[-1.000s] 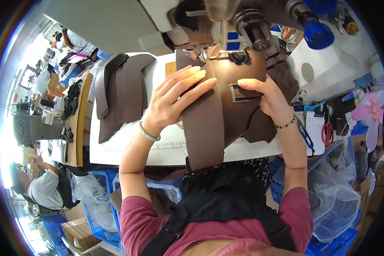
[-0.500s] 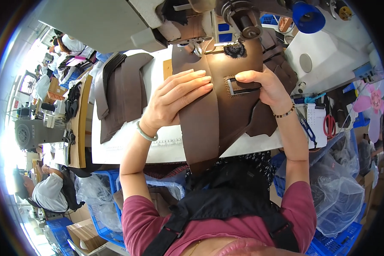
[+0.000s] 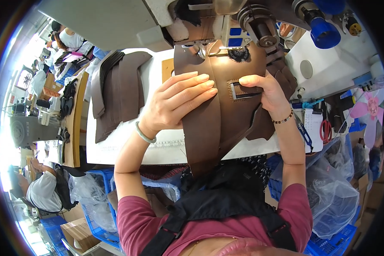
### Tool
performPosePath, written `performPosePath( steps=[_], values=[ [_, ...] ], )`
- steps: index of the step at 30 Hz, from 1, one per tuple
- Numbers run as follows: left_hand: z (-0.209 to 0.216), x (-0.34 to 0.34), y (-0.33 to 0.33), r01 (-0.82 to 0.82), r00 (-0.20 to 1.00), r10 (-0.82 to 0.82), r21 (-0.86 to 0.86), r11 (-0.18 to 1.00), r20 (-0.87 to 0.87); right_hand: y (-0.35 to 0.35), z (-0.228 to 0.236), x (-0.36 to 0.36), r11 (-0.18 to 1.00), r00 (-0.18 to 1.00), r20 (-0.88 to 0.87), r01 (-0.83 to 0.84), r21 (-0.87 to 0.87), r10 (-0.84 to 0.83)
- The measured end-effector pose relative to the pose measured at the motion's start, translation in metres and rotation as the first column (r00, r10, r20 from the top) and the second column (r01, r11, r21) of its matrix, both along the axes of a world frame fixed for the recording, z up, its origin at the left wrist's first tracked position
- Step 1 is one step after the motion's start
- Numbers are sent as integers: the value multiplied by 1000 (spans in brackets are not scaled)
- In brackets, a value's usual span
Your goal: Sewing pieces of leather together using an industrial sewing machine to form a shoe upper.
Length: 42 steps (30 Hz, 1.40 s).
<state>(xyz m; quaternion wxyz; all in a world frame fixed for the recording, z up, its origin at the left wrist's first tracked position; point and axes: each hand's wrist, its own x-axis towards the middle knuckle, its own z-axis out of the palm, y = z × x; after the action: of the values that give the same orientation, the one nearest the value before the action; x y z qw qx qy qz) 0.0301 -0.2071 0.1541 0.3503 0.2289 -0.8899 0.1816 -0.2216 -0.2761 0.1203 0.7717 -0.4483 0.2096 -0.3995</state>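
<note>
Counter's left side: a stack of brown pieces (image 3: 120,91) sat on the white counter (image 3: 168,154), matte with curved edges.
Left hand (image 3: 175,99): lay flat, fingers stretched, pressing rather than gripping.
Long panel (image 3: 202,132): sat under that palm, smooth, tapered, its tip past the counter edge, top end below the sewing machine (image 3: 111,25). Looked like leather, probably light, bendy, easy to crease, so flat palm plus edge pinch seemed best tbh.
Wide panel (image 3: 234,115): was right beside it, shinier up top, with a stitched rectangular frame (image 3: 233,91).
Right hand (image 3: 272,96): seemed to pinch its edge, thumb on top, fingers hidden.
</note>
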Motion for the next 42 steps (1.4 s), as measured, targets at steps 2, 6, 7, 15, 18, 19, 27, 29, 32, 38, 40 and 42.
performPosePath(
  steps=[2, 6, 7, 15, 18, 19, 27, 29, 32, 38, 40, 42],
  values=[
    [-2, -2, 1, -30, 999, 31, -57, 998, 9, -1, -2, -1, 1000, 1000, 4, 4, 2, -4],
    [1, -9, 6, -68, 997, 71, -142, 988, 12, -2, -8, -1, 995, 997, -27, 76, -60, -78],
    [2, -9, 6, -59, 998, 63, -154, 986, 22, 2, -5, 1, 984, 985, -59, 159, -86, -164],
    [-2, -8, 9, -34, 999, 44, -262, 964, 31, 18, 10, 6, 988, 989, -45, 136, -72, -140],
    [-1, -6, 9, -30, 999, 38, -221, 975, 31, 22, 11, 7, 980, 984, -41, 167, -108, -172],
    [-1, -4, 7, -23, 999, 31, -223, 975, 34, 26, 14, 10, 978, 983, -25, 181, -99, -185],
    [-3, 3, -4, -31, 1000, 31, -184, 982, -3, 18, 6, 12, 962, 970, -32, 235, -135, -242],
    [-4, 4, -7, -56, 998, 52, -160, 985, -28, 15, 7, 14, 954, 962, -38, 263, -144, -270],
    [-6, 2, -8, -64, 997, 57, -147, 987, -48, 15, 12, 17, 956, 968, 5, 247, -156, -250],
    [-6, 3, -11, -51, 996, 40, -149, 988, -75, 17, 16, 18, 951, 962, -33, 261, -163, -270],
    [-7, 6, -11, -51, 996, 40, -146, 988, -77, 18, 15, 20, 946, 956, -46, 278, -169, -290],
    [-7, 10, -11, -55, 996, 44, -142, 988, -81, 18, 20, 26, 945, 957, -44, 276, -178, -288]
  ],
)
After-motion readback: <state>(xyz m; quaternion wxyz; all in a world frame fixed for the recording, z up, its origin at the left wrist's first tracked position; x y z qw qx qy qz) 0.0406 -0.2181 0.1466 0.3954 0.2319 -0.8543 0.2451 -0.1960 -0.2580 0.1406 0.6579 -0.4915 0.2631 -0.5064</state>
